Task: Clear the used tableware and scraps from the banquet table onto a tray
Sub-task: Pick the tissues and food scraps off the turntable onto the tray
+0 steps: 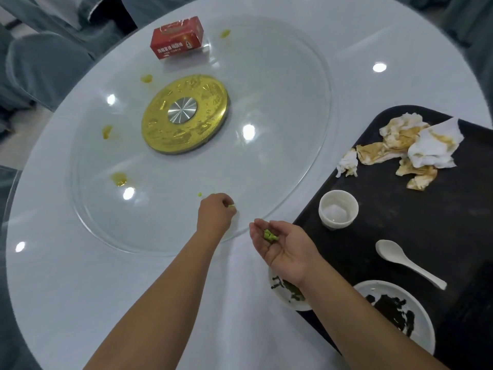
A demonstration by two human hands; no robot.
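My left hand [216, 212] reaches over the near edge of the glass turntable [293, 76] and pinches a small green scrap [231, 206] at its fingertips. Another green bit [199, 194] lies on the glass just to its left. My right hand [284, 245] is held palm up beside it, fingers relaxed, with several green scraps [270, 235] lying in the palm. The black tray [400, 231] sits to the right and carries stained crumpled napkins [408, 148], a white cup [338, 209], a white spoon [408, 263] and a dirty plate [394, 313].
A small dirty dish [285, 292] lies partly under my right wrist at the tray's edge. A red box [176, 37] stands at the far side of the turntable, around the gold hub [185, 113]. Yellow sauce spots [119, 178] mark the glass. Covered chairs stand at the left.
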